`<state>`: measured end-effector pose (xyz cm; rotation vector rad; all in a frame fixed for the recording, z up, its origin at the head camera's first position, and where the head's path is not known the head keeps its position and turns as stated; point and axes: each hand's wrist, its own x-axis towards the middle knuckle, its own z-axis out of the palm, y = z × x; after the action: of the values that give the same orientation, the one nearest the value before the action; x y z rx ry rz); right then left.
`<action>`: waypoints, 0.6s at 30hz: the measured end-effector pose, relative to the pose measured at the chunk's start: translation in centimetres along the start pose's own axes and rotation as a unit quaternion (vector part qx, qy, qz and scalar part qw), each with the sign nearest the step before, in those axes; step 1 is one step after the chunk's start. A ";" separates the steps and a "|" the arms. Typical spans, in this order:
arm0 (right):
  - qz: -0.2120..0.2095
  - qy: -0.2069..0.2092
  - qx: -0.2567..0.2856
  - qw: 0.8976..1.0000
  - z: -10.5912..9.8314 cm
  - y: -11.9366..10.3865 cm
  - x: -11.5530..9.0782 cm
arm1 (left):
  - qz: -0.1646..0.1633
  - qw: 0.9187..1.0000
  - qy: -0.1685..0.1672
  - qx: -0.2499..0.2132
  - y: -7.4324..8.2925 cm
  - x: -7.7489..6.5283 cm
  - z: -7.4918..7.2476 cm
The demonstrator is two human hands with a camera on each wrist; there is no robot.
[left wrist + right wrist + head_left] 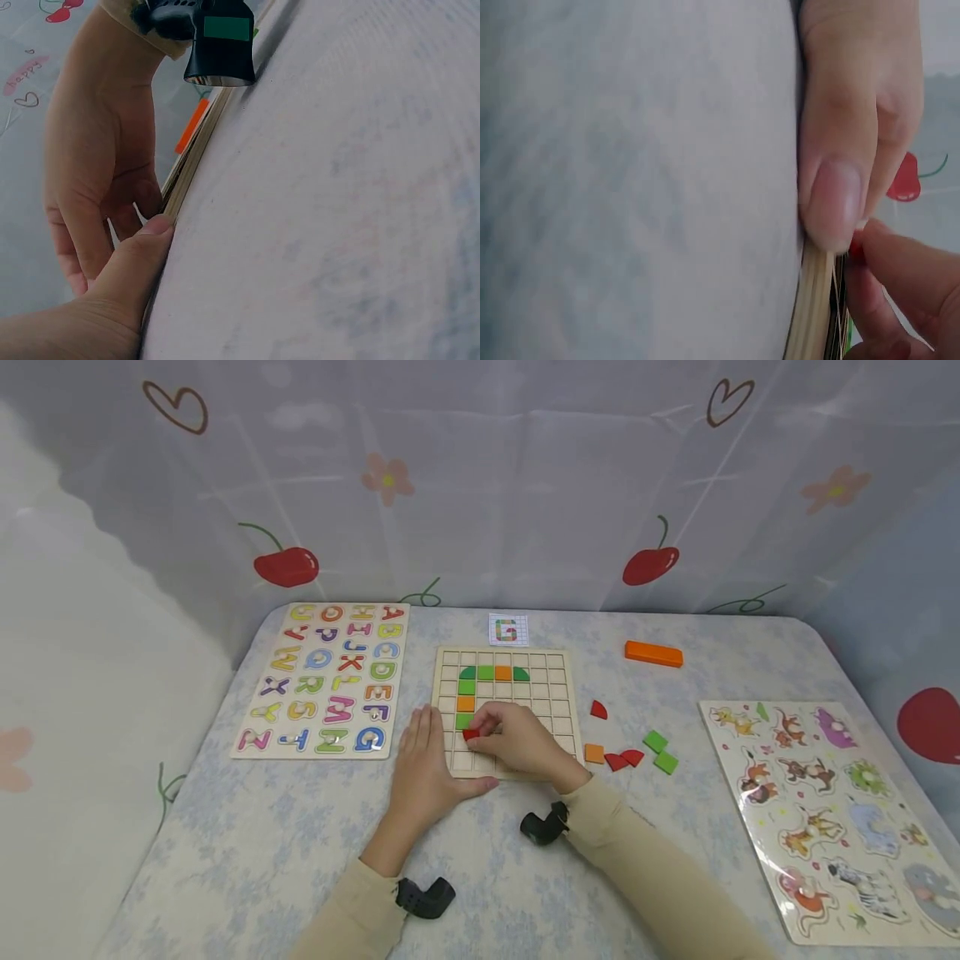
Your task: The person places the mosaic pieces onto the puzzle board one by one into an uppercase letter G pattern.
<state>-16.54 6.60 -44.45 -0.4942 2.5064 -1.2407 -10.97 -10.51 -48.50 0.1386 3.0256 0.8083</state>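
Note:
A wooden grid board (551, 693) lies at mid-table. Between thumb and fingertips, my right hand (528, 739) pinches a small red piece (470, 734) over the board's left part, just below a light green square (464, 721); its exact shape is covered. My left hand (426, 768) rests along the board's left edge, fingers straight, thumb (154, 225) touching the front edge. A column of green and orange squares (466, 702) and a top row ending in dark green quarter-rounds (521, 674) lie in the grid. In the right wrist view, red (856, 247) shows between the right fingers.
Right of the board lie red quarter-rounds (598, 710), an orange square (594, 752) and green squares (665, 762). A pattern card (508, 629) and an orange bar (653, 653) lie behind. An alphabet puzzle (322, 681) is left, an animal puzzle (825, 818) right.

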 end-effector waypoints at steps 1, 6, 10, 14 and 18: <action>-0.002 0.002 -0.007 1.000 0.2 -0.1 0.1 | 0.001 1.000 0.000 0.000 0.0 0.0 0.0; -0.017 0.011 -0.054 0.998 0.8 -0.2 0.4 | 0.000 1.000 0.000 -0.002 0.0 0.0 0.0; -0.024 0.014 -0.082 0.996 1.0 -0.2 0.3 | 0.003 1.000 0.003 -0.003 0.1 0.0 0.0; -0.033 0.007 -0.121 0.992 1.0 -0.3 0.3 | 0.005 1.000 0.004 -0.002 -0.1 0.1 0.1; -0.037 0.000 -0.149 0.988 0.8 -0.5 0.0 | 0.002 1.000 0.003 -0.005 -0.1 0.1 0.2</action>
<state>-16.15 5.74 -44.57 -0.6618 2.7098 -0.8909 -11.04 -10.54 -48.73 0.1428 3.0281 0.8244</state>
